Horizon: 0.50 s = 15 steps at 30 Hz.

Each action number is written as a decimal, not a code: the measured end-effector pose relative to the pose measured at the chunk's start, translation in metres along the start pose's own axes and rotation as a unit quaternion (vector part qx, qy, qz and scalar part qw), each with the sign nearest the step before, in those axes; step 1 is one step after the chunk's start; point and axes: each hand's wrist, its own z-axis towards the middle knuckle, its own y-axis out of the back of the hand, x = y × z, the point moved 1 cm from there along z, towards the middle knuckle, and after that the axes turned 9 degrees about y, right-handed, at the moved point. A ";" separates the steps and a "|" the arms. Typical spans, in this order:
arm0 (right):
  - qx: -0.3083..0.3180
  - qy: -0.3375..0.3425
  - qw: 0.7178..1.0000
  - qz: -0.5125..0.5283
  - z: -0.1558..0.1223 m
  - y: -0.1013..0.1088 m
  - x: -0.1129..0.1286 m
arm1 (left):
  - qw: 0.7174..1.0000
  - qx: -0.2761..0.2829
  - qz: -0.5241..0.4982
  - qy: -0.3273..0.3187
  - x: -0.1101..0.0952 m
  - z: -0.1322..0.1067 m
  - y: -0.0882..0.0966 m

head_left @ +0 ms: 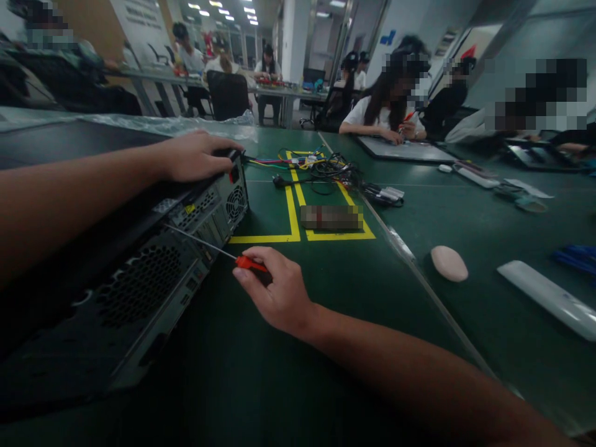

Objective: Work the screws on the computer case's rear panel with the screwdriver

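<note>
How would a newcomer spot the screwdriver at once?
On the green table, at left, sits a black computer case. Near its vented rear panel, the right hand grips the screwdriver by its red handle. The slim metal shaft sets it apart from the cables beyond.

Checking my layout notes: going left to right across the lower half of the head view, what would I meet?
Computer case → right hand holding the red screwdriver → pale rounded object → long white object.
</note>
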 end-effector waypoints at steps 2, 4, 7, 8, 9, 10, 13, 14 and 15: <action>0.007 0.000 1.000 0.006 0.001 0.000 0.000 | 1.000 -0.003 0.000 0.003 0.000 0.000 0.000; 0.012 -0.002 1.000 0.012 0.001 0.000 0.000 | 1.000 -0.004 0.001 0.005 -0.002 -0.001 0.001; 0.009 -0.012 1.000 0.017 -0.001 -0.001 0.002 | 1.000 -0.004 0.004 0.011 -0.006 -0.003 0.002; 0.009 -0.019 1.000 0.019 -0.002 -0.002 0.002 | 1.000 -0.004 0.004 0.019 -0.006 -0.004 0.002; 0.010 -0.025 0.999 0.021 -0.003 -0.003 0.002 | 1.000 -0.002 0.003 0.023 -0.007 -0.005 0.002; 0.012 -0.031 0.999 0.021 -0.004 -0.005 0.002 | 1.000 -0.002 0.001 0.024 -0.007 -0.005 0.002; 0.005 -0.026 1.000 0.017 -0.006 -0.007 0.000 | 1.000 -0.010 -0.004 0.023 -0.007 -0.006 0.002; 0.006 -0.027 0.999 0.018 -0.006 -0.007 -0.001 | 1.000 -0.011 -0.006 0.024 -0.007 -0.007 0.002; 0.008 -0.031 0.999 0.019 -0.006 -0.007 -0.002 | 1.000 -0.010 -0.009 0.026 -0.007 -0.007 0.003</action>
